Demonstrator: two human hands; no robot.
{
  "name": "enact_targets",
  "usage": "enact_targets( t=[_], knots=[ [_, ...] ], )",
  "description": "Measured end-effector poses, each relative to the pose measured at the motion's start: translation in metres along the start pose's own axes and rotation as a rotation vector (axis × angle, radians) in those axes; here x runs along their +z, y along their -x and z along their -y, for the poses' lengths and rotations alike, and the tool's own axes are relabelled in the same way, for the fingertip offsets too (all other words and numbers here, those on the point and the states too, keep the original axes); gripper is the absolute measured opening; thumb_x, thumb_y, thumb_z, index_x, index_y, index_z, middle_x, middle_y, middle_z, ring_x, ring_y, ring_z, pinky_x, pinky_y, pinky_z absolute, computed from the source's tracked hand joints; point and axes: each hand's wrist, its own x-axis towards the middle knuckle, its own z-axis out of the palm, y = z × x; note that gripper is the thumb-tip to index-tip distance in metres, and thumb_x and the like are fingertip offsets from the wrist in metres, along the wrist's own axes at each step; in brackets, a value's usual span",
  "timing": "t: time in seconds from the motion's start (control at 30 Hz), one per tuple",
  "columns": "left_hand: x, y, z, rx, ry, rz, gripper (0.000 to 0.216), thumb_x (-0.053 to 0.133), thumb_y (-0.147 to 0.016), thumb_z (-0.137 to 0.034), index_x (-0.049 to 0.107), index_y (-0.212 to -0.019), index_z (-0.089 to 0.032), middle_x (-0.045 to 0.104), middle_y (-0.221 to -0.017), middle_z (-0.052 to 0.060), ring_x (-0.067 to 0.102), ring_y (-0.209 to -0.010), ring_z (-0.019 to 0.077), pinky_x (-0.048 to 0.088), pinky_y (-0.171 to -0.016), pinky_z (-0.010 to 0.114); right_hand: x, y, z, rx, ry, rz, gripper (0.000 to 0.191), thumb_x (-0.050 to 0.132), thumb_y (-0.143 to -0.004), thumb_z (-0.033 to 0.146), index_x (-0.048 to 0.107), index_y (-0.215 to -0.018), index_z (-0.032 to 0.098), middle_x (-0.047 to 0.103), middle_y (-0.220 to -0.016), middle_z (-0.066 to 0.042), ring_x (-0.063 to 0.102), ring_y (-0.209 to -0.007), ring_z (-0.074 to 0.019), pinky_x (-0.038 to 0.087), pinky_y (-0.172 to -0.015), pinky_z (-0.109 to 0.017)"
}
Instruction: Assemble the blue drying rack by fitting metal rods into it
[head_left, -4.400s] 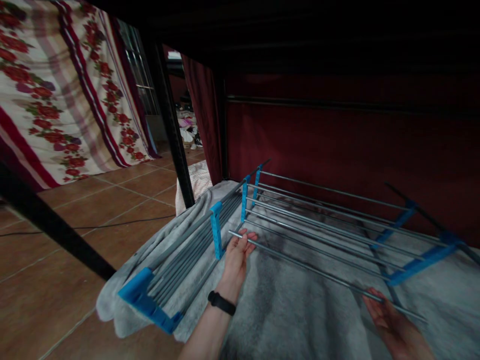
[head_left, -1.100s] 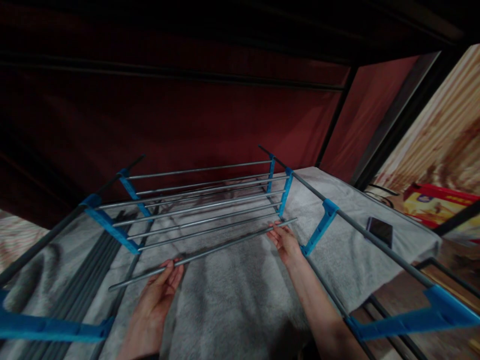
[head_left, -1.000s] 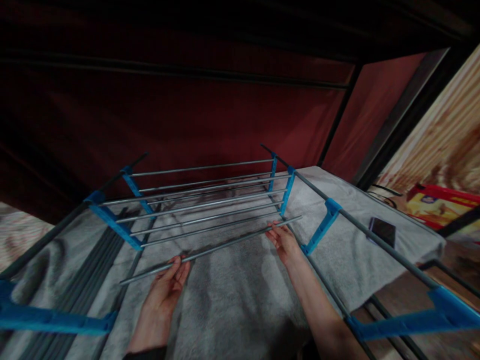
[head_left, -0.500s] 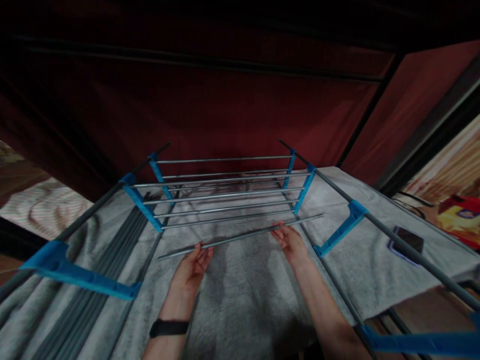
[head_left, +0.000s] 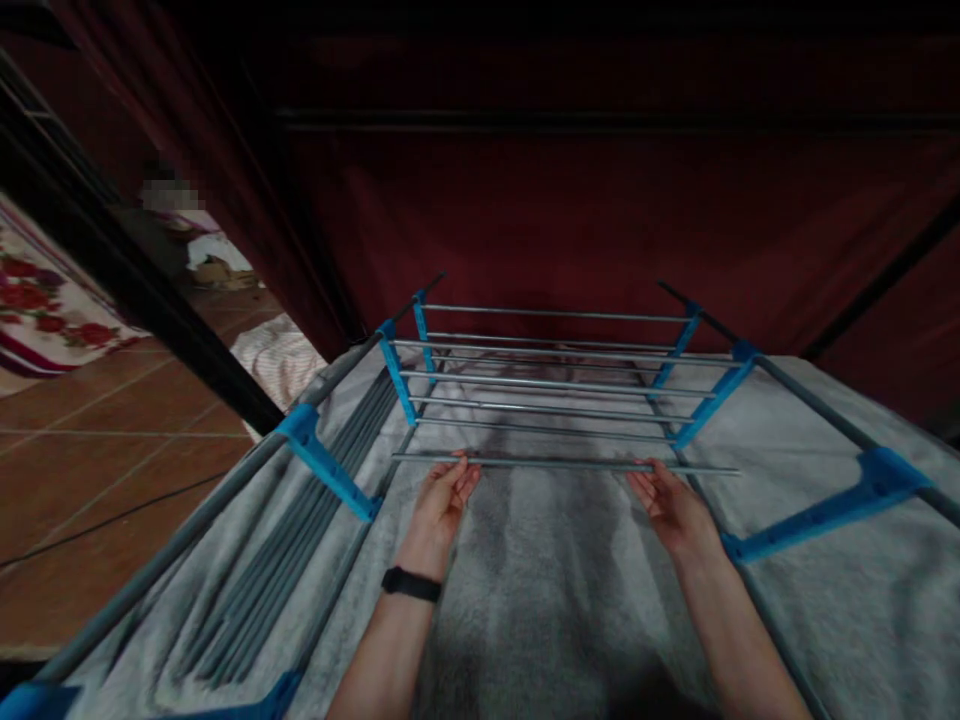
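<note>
A loose grey metal rod [head_left: 559, 464] runs level across the middle of the view. My left hand [head_left: 441, 498] pinches it near its left end, and my right hand [head_left: 670, 502] holds it near its right end. The rod lies just in front of a drying rack [head_left: 555, 382] made of grey rods set in blue plastic brackets. A black band is on my left wrist [head_left: 409, 584].
The rack rests on a grey fleece blanket [head_left: 555, 590]. More grey rods [head_left: 285, 560] lie bundled at the left. Blue brackets [head_left: 825, 515] jut from long side rails. A dark red curtain [head_left: 600, 220] hangs behind; a black post [head_left: 135, 290] and tiled floor [head_left: 90, 470] are left.
The view has swung left, so the phone and red box at the right are gone. The rod has turned from slanted to level, with both hands still on it.
</note>
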Motion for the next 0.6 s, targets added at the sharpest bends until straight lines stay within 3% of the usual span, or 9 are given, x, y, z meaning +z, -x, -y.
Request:
enact_targets(
  t=[0.17,0.43,0.6],
  knots=[
    [-0.004,-0.001,0.005,0.014,-0.011,0.053,0.017,0.064,-0.079,0.004,0.066,-0.078,-0.012,0.069,-0.073,0.003,0.069,-0.069,0.0125,0.058,-0.070,0.023,-0.006,-0.005,-0.004,0.017,0.007,0.003,0.005,0.066,-0.083,0.012,0.065,-0.080,0.016,0.070,-0.075,-0.002,0.069,-0.072,-0.0116,0.062,-0.077,-0.026],
    [-0.007,-0.004,0.012,0.047,0.007,0.064,0.021,0.074,-0.071,0.001,0.060,-0.066,-0.013,0.071,-0.077,0.004,0.069,-0.071,0.0130,0.055,-0.071,0.024,-0.002,-0.006,-0.015,0.018,0.050,-0.003,0.017,0.071,-0.070,0.003,0.066,-0.070,0.020,0.069,-0.079,-0.003,0.070,-0.073,-0.0149,0.061,-0.079,-0.025],
    [-0.008,-0.005,0.014,0.052,-0.009,0.079,0.019,0.081,-0.067,-0.005,0.064,-0.072,-0.013,0.069,-0.074,0.002,0.069,-0.070,0.0127,0.053,-0.068,0.022,0.000,-0.005,-0.018,0.026,0.048,-0.028,0.021,0.073,-0.068,0.004,0.061,-0.064,0.021,0.067,-0.077,-0.002,0.069,-0.072,-0.0154,0.061,-0.079,-0.027]
  ],
)
